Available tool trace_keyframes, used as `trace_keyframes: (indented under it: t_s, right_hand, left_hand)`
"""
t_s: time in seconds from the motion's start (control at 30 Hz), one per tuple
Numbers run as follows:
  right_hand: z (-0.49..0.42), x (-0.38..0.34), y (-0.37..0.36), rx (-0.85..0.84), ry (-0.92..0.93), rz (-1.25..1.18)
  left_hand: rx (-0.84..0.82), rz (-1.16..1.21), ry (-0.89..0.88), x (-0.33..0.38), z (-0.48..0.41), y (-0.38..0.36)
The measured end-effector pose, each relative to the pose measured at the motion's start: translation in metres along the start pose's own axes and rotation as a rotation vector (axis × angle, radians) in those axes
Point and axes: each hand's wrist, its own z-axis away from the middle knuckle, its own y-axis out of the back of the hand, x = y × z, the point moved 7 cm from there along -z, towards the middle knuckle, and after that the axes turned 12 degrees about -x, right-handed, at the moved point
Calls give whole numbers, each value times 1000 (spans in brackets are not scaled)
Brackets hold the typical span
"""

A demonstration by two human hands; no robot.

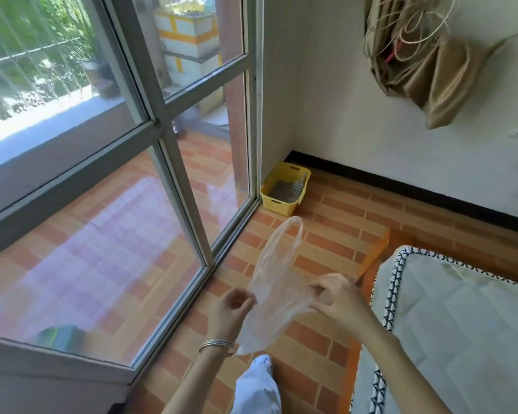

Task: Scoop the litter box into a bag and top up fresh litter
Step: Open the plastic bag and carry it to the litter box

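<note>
Clear plastic bag (pixel 277 282) hangs between 2 hands at chest height, its handle loop standing upward and its lower end drooping past the left wrist. The left hand (pixel 232 306) pinches the bag's left edge with curled fingers, though motion blur softens the detail. The right hand (pixel 338 300) grips the right side, with its fingers bunched into the film. Thin bangles (pixel 216 345) circle the left wrist.

Well apart from the hands, a yellow litter box (pixel 278 204) sits on the brick-pattern floor (pixel 341 222) in the corner, just beside the window frame (pixel 162 138) and near the black skirting (pixel 401 186). Grey litter (pixel 281 191) lies inside it, and a pale scoop (pixel 299 183) leans against its far right wall.

A mattress (pixel 461 324) with black-and-white piping fills the lower right. One white-clad foot (pixel 262 364) shows below the bag.
</note>
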Motion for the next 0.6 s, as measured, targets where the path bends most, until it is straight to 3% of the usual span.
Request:
trace_keyframes:
  t_s: [0.23,0.6]
  right_hand:
    - [-64,16,60,73,7,-79]
    - [-151,52,136,118,77,42]
  left_hand:
    - [-123,-154,-91,39,-99,3]
    - [-210,-670,-586,141,-222,-9]
